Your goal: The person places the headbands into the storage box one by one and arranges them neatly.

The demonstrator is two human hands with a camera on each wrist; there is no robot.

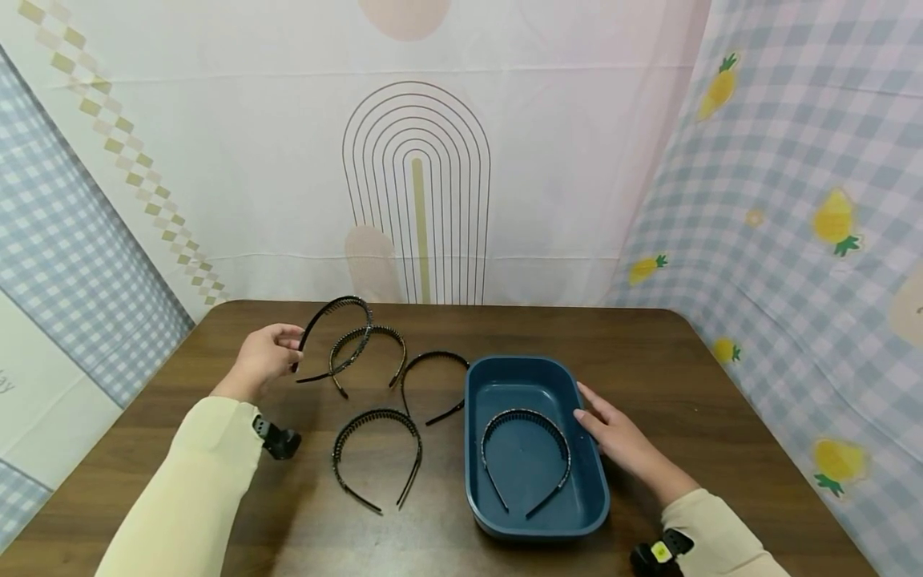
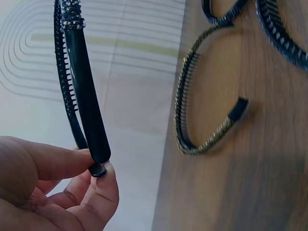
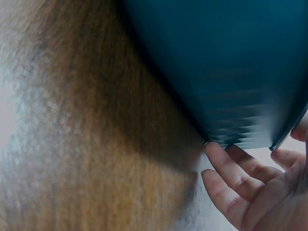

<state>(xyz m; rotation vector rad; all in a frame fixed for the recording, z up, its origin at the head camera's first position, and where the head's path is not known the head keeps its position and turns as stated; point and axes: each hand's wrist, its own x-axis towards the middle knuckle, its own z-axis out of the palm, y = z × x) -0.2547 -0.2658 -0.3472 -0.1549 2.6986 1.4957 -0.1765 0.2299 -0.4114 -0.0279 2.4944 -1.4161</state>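
Note:
My left hand (image 1: pixel 267 357) pinches one end of a black headband (image 2: pixel 87 101) between thumb and fingers, at the far left of the table. That headband has a sparkly section and small comb teeth, and it stands raised. In the head view it overlaps a headband with gold-toned beading (image 2: pixel 181 101) lying on the table. My right hand (image 1: pixel 613 429) rests against the right side of a blue plastic bin (image 1: pixel 472 481), thumb at the rim and loosely straight fingers along the outer wall. Inside the bin lies a dark, sparkly headband (image 1: pixel 522 414).
Another thin dark headband (image 1: pixel 440 354) lies just left of the bin, and a toothed black headband (image 1: pixel 375 415) is nearer the front. Everything stands on a brown wooden table (image 1: pixel 649 344). A white patterned cloth (image 1: pixel 562 200) hangs behind the table's back edge.

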